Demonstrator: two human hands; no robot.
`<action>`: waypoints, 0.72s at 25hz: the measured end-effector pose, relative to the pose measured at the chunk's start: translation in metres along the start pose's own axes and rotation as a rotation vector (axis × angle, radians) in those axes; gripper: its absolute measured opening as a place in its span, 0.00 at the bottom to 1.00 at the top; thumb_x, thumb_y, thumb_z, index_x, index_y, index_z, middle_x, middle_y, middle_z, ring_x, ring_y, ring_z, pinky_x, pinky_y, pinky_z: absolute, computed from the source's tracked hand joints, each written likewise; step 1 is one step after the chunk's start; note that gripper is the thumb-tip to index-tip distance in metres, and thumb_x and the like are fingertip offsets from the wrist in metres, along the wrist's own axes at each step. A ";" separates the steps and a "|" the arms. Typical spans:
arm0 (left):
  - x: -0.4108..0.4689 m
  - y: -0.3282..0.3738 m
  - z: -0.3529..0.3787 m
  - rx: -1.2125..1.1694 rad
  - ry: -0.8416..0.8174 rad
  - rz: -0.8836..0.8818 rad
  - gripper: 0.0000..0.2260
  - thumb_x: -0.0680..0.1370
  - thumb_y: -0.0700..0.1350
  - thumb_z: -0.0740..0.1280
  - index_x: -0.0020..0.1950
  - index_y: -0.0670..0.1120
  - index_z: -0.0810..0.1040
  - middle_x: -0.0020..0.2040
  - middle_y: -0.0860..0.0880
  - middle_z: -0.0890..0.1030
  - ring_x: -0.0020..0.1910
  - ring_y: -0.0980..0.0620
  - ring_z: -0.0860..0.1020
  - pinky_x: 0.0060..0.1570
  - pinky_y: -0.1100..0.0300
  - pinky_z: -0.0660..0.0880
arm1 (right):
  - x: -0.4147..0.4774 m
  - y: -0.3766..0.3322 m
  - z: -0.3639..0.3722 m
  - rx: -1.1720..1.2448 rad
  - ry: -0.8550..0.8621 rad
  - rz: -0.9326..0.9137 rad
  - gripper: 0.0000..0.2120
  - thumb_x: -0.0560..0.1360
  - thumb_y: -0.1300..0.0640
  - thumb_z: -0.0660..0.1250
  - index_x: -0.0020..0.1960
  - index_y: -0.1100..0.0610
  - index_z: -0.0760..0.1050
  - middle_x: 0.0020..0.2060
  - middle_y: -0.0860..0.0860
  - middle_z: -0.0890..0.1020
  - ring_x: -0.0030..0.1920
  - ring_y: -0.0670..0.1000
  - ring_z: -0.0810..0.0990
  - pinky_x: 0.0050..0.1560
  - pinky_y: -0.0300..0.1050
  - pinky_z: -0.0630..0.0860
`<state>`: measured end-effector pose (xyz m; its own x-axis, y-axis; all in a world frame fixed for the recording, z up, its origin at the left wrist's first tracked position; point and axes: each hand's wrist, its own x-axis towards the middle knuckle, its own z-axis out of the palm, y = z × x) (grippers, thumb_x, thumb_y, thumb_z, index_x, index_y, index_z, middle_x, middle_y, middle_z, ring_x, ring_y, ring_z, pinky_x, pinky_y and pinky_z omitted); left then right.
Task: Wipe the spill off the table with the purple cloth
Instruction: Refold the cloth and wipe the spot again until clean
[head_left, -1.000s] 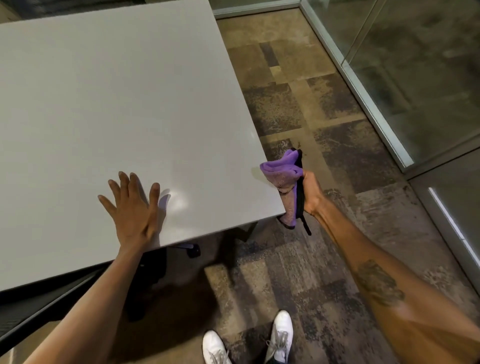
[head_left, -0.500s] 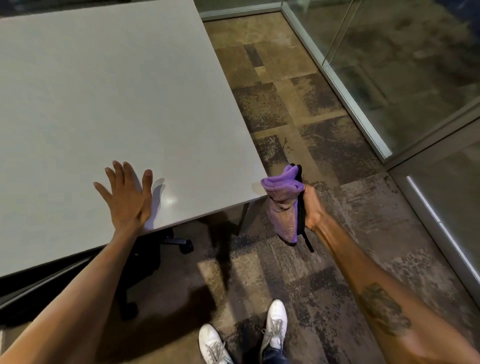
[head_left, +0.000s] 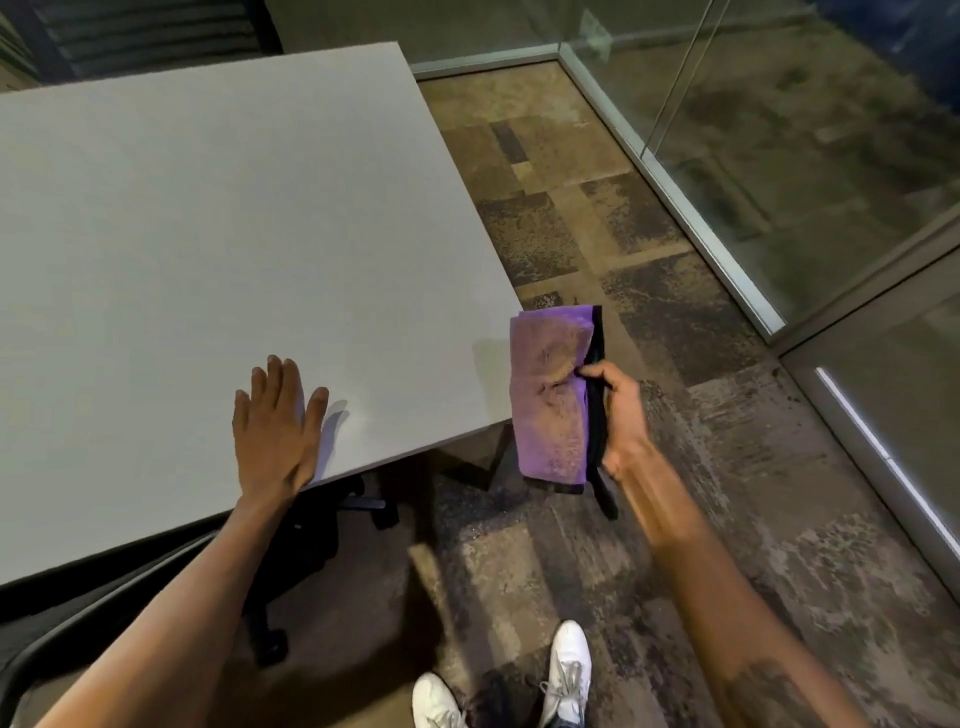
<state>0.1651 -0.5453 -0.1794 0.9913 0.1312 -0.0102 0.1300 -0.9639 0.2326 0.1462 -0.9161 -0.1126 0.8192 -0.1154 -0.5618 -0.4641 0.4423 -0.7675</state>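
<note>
The purple cloth (head_left: 551, 395), edged in black and stained brown on its upper half, hangs just off the table's near right corner. My right hand (head_left: 618, 415) grips its right edge, holding it in the air beside the table. My left hand (head_left: 276, 426) lies flat, fingers spread, on the grey table (head_left: 208, 234) near its front edge. No spill shows on the tabletop; only a faint sheen lies near the corner.
A black office chair (head_left: 291, 545) with castors sits under the table's front edge. Patterned carpet covers the floor to the right. A glass partition with a metal base rail (head_left: 691, 218) runs along the far right. My white shoes (head_left: 569, 670) are at the bottom.
The right hand has turned the cloth so its flat, stained face shows and raised it slightly by the table corner. The view has shifted; the left hand stays pressed on the table.
</note>
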 end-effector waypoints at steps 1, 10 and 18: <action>0.000 0.001 -0.001 -0.008 -0.004 0.000 0.34 0.82 0.61 0.42 0.78 0.40 0.62 0.80 0.40 0.63 0.79 0.38 0.60 0.75 0.40 0.58 | 0.005 -0.009 0.002 -0.016 -0.039 -0.007 0.07 0.73 0.53 0.65 0.44 0.56 0.76 0.36 0.53 0.79 0.37 0.54 0.79 0.45 0.48 0.76; -0.001 -0.028 -0.007 -0.072 -0.031 0.087 0.30 0.83 0.61 0.44 0.82 0.50 0.59 0.83 0.51 0.56 0.82 0.49 0.55 0.75 0.46 0.58 | 0.037 -0.033 0.039 -0.297 0.108 -0.212 0.12 0.77 0.62 0.64 0.57 0.52 0.79 0.44 0.58 0.81 0.41 0.56 0.79 0.42 0.50 0.79; -0.002 -0.028 -0.006 -0.075 -0.032 0.072 0.31 0.82 0.63 0.44 0.81 0.51 0.61 0.82 0.52 0.57 0.82 0.49 0.56 0.73 0.46 0.59 | 0.041 -0.021 0.083 -0.654 0.050 -0.301 0.10 0.76 0.61 0.63 0.53 0.50 0.79 0.38 0.55 0.77 0.37 0.53 0.74 0.38 0.50 0.69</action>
<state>0.1596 -0.5166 -0.1798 0.9983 0.0540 -0.0214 0.0579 -0.9502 0.3062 0.2178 -0.8567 -0.0940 0.9341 -0.1959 -0.2986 -0.3405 -0.2363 -0.9101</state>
